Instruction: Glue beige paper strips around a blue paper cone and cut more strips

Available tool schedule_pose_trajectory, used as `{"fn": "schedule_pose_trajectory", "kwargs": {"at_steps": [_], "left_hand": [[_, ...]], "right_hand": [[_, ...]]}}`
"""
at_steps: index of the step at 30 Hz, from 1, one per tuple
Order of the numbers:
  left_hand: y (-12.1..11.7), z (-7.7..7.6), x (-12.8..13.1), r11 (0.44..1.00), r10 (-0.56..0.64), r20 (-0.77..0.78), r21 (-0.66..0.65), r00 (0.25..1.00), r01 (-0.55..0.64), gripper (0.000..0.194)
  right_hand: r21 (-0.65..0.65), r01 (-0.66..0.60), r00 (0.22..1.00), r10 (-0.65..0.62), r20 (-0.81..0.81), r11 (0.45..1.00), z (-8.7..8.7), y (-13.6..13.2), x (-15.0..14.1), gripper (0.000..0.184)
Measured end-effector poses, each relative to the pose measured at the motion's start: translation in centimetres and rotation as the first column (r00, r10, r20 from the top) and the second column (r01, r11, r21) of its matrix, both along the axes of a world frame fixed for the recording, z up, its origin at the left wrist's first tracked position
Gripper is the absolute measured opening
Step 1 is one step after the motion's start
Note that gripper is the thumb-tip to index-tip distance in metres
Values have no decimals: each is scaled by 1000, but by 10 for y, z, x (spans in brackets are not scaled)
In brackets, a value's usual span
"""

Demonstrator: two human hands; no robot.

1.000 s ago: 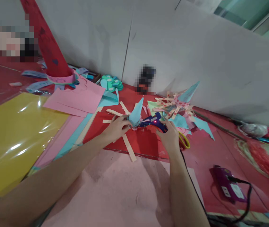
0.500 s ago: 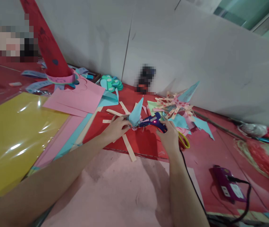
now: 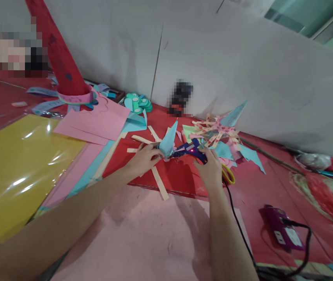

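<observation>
The blue paper cone (image 3: 169,140) is just past the fingertips of the left hand (image 3: 145,158), on their right side. It stands with its point up, leaning a little to the right. The left hand is closed to a pinch, with its thumb and fingers near together at the bottom of the cone, holding it there. Pale paper strips (image 3: 160,184) stick out around the cone like sun rays, and a red sheet (image 3: 181,179) lies under them. The glue gun (image 3: 192,147) is in front of the right hand (image 3: 210,166), which is wrapped around its handle. How tightly those fingers squeeze, one cannot tell. The gun is dark blue with a small red light on its side. Its nose points left and reaches the bottom of the cone, but whether it touches is too small to see. A yellow loop (image 3: 229,174) is just beside the right wrist.
</observation>
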State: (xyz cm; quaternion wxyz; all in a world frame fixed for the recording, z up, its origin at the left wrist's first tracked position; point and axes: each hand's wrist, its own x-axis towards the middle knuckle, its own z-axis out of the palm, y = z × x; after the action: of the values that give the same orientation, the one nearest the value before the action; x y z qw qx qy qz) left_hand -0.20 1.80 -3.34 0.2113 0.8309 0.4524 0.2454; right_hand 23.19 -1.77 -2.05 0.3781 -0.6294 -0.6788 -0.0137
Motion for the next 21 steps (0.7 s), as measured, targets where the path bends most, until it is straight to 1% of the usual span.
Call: {"fn": "schedule_pose_trajectory", "kwargs": {"at_steps": [3, 6, 8, 11, 14, 17, 19, 21], "left_hand": [[0, 0, 0, 1000, 5, 5, -6, 1000, -5, 20], [0, 0, 0, 1000, 7, 9, -6, 1000, -7, 20], [-1, 0, 0, 1000, 9, 9, -10, 1000, -9, 20], [-1, 1, 0, 1000, 10, 3, -18, 1000, -10, 20], [-1, 1, 0, 1000, 2, 1, -17, 1000, -2, 21], [0, 1, -1, 1000, -7, 1, -11, 1000, 7, 21], [0, 0, -1, 1000, -7, 3, -8, 1000, 7, 20], [1, -1, -1, 1000, -5, 6, -9, 1000, 5, 20]], "right_hand": [[31, -3, 999, 2, 38, 1000, 0, 0, 1, 27], [37, 25, 996, -28, 82, 999, 1, -1, 0, 28], [7, 48, 994, -48, 98, 999, 1, -1, 0, 29], [-74, 82, 995, -77, 65, 994, -2, 0, 1, 32], [-149, 112, 993, -116, -17, 982, -7, 3, 4, 36], [-210, 102, 976, -139, -167, 972, -9, 5, 8, 43], [-262, 93, 937, -173, -303, 961, -7, 7, 9, 46], [-304, 131, 869, -257, -423, 944, -3, 8, 13, 46]]}}
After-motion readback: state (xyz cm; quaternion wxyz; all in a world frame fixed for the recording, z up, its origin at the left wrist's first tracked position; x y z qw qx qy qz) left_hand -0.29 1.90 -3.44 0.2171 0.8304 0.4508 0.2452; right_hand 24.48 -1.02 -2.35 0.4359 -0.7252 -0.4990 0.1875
